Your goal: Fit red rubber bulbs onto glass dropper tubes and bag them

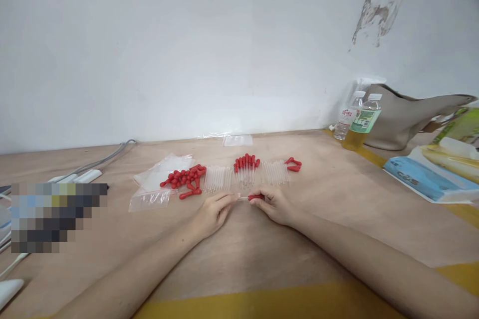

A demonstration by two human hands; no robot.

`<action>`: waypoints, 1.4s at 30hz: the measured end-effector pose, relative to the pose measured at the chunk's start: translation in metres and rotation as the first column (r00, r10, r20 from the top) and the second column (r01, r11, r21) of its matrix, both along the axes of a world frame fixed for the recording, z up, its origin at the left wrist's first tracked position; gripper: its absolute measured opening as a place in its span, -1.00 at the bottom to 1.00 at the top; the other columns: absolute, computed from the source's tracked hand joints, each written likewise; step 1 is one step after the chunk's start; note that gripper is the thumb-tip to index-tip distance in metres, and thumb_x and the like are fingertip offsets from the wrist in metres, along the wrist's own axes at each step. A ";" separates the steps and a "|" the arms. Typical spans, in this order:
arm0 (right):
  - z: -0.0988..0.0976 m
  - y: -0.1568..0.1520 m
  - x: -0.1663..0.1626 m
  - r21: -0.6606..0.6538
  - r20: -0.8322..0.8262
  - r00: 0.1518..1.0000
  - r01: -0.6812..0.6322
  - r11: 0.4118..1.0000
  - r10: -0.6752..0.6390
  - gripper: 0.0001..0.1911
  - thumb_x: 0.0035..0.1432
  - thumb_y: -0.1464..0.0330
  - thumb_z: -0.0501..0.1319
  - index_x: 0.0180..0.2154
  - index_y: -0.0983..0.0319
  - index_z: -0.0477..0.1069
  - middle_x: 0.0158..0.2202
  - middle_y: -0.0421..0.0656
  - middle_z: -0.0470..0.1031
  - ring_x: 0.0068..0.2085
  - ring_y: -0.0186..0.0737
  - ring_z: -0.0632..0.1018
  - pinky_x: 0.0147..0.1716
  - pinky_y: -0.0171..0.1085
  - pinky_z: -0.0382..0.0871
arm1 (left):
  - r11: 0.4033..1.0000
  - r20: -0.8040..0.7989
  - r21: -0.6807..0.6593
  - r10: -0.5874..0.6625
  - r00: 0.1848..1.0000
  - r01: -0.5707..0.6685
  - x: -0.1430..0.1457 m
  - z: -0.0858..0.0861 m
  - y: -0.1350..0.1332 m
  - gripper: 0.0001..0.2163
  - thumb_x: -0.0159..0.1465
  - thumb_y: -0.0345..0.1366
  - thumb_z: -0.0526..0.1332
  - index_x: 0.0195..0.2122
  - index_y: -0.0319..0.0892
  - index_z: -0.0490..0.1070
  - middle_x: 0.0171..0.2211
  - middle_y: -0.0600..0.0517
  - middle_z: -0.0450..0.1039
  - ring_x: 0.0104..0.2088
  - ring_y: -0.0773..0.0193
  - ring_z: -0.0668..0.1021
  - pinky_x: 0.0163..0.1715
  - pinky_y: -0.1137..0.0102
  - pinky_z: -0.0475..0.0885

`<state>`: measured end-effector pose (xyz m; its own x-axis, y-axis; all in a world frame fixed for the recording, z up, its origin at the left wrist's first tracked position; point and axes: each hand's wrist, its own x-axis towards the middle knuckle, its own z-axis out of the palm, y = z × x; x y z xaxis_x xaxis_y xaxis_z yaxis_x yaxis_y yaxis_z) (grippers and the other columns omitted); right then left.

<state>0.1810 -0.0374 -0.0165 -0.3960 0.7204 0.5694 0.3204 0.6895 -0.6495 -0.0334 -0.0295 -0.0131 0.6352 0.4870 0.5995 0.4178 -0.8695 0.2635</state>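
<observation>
My left hand pinches one end of a clear dropper tube, which lies level between my hands. Around its other end, my right hand grips a red rubber bulb. Just beyond my hands is a fan of droppers with red bulbs on them. Bare clear tubes lie in a row on the left and another row of tubes on the right. A heap of loose red bulbs sits at the left, and a few red bulbs at the right.
Clear plastic bags lie beside the bulb heap. A drink bottle, a water bottle, a grey-brown bag and a blue tissue pack stand at the right. Cables run along the left, and a wall closes the back.
</observation>
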 end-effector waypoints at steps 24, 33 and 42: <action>-0.001 -0.001 -0.002 0.203 0.201 0.979 -0.011 0.979 -0.031 -0.88 0.10 0.37 0.09 -0.33 0.23 0.37 -0.41 -0.15 0.43 -0.36 -0.31 0.42 -0.35 -0.33 0.30 | 0.989 -0.074 0.144 0.045 0.996 -0.034 0.008 -0.004 -0.004 -0.76 0.22 -0.47 -0.02 -0.11 -0.20 0.30 -0.27 -0.05 0.43 -0.25 0.28 0.47 -0.27 0.37 0.41; 0.006 0.001 -0.003 0.098 0.144 0.989 -0.035 0.995 0.021 -0.85 0.08 0.37 0.09 -0.31 0.21 0.41 -0.35 -0.15 0.46 -0.32 -0.30 0.45 -0.29 -0.30 0.32 | 0.992 -0.086 0.114 0.055 0.995 -0.045 0.010 -0.003 -0.003 -0.74 0.24 -0.45 -0.03 -0.08 -0.19 0.29 -0.25 -0.05 0.44 -0.26 0.28 0.48 -0.27 0.35 0.42; 0.024 0.021 0.007 -0.371 -0.365 0.920 -0.007 0.929 -0.139 -0.67 -0.07 0.19 0.21 -0.26 0.21 0.27 -0.51 -0.26 0.39 -0.49 -0.40 0.41 -0.48 -0.38 0.28 | 0.996 -0.037 -0.009 0.089 0.995 -0.089 0.012 0.003 -0.012 -0.65 0.25 -0.33 0.01 0.07 -0.19 0.12 -0.11 -0.07 0.38 -0.11 0.23 0.42 -0.12 0.27 0.35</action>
